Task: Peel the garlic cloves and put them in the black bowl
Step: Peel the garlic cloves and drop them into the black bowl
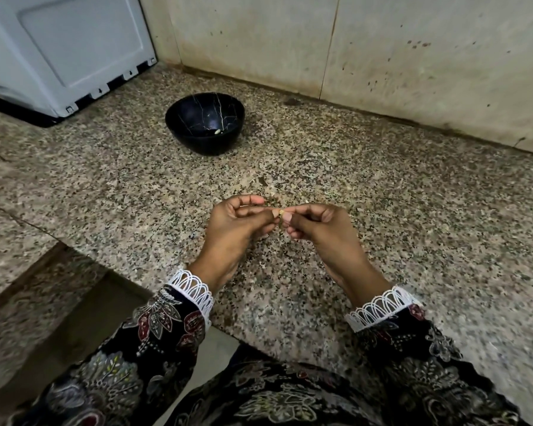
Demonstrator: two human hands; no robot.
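Both hands meet above the speckled granite bench [382, 210]. Left hand [237, 222] and right hand [317, 226] each pinch a small garlic clove [280, 212] between them, fingers [253, 198] curled, tips touching at the clove. Black bowl [179, 121] sits farther back on the bench, well apart from the hands, one pale peeled clove [217, 131] inside. White appliance [65, 50] back left.

A small pale garlic clove [280, 212] is pinched between the fingertips of both hands above the speckled counter, while one peeled whitish clove [217, 131] is seen lying inside the upright black marbled bowl [179, 124] beyond.
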